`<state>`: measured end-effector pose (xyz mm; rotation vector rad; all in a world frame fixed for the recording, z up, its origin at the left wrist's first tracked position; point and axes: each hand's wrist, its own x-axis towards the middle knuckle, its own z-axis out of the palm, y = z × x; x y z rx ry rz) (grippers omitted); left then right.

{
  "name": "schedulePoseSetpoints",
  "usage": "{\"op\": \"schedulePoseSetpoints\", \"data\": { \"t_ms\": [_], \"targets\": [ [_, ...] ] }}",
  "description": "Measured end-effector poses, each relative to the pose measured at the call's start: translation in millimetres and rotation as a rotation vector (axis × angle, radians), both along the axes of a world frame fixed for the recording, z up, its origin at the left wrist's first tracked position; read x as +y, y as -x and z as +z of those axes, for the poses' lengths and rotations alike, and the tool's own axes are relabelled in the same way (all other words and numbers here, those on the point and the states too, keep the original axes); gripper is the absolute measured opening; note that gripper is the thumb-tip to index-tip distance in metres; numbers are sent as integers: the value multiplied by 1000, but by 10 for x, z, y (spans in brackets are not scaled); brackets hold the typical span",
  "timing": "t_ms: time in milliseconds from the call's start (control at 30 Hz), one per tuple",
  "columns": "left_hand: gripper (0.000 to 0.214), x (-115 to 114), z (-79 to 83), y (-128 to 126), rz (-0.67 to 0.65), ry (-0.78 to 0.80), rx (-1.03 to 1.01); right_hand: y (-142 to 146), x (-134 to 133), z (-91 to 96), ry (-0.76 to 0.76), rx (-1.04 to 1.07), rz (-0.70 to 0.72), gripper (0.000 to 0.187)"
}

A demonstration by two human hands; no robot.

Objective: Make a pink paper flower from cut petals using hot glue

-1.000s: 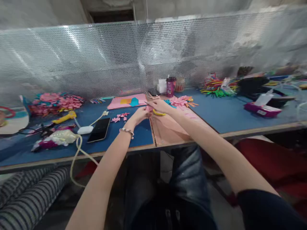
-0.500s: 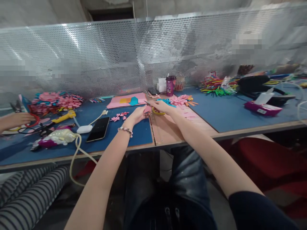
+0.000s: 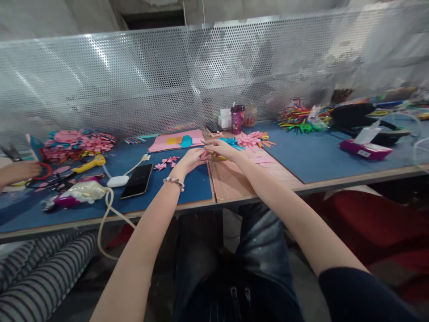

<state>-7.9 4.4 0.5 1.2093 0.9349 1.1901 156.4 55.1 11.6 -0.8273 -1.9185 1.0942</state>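
Note:
In the middle of the table, my left hand [image 3: 191, 161] is closed on a small piece of pink paper [image 3: 204, 154]. My right hand [image 3: 221, 147] meets it from the right, its fingers around a pair of scissors with yellow handles [image 3: 219, 157]. The scissors' blades are mostly hidden at the fingertips. Several cut pink paper pieces [image 3: 166, 163] lie just left of my left hand. Beyond the hands is a stack of pink paper sheets [image 3: 159, 142] with a blue paper piece [image 3: 186, 141] on top. Pink cut paper strips [image 3: 253, 139] lie past my right wrist.
A smartphone [image 3: 137, 180], a white plug-like box [image 3: 118, 181] and a yellow glue gun [image 3: 90, 164] lie to the left. Another person's hand [image 3: 25, 170] holds red-handled scissors there. A purple cup [image 3: 237, 120] stands at the back; a purple tissue pack [image 3: 365, 149] lies right.
The pink paper between my hands has turned and shows less of its face. My right fingers have shifted slightly left over it. The other person's hand has moved a little left.

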Motion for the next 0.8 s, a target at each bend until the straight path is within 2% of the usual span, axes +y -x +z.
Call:
{"op": "schedulePoseSetpoints", "data": {
  "t_ms": [267,433,667,800],
  "targets": [
    [17,-24,37,-9,19,-33,21,47,9,-46,56,77,-27,51],
    [18,-23,33,-30,51,-55,13,61,-10,-68,26,96,-60,50],
    [28,-17,36,-29,167,-82,24,67,1,-45,-62,141,-104,60],
    [27,-46,75,-42,151,-104,33,62,13,-24,-80,155,-111,57]
  ]
}}
